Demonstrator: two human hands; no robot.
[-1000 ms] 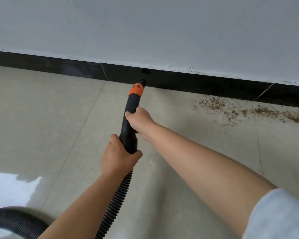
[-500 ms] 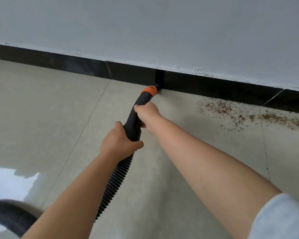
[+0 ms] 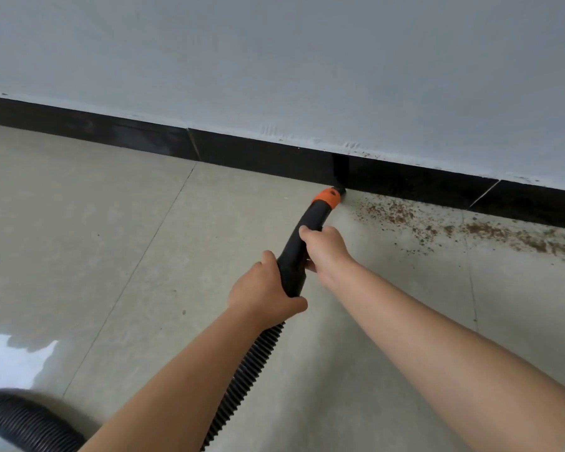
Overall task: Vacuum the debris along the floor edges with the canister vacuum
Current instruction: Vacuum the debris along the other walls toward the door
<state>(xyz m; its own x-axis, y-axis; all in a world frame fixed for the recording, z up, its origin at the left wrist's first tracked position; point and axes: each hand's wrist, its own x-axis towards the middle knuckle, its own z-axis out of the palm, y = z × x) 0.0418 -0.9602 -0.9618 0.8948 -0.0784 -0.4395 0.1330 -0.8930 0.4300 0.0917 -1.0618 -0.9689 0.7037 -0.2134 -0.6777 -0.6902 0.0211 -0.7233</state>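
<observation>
Hose trails near, at 7 o'clock. Left hand and right hand, fingers clamped on wand. Nozzle meets baseboard; debris at 3 o'clock. Risk: fast sweep scatters grit; taut hose tugs aim.

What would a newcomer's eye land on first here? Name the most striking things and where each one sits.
First the orange collar near the tip of the black vacuum nozzle, its end at the black baseboard in mid-frame. The left hand grips the nozzle's rear above the ribbed hose; the right hand holds it further forward. Next, brown debris scattered over the pale floor tile along the baseboard, right of the tip.
</observation>
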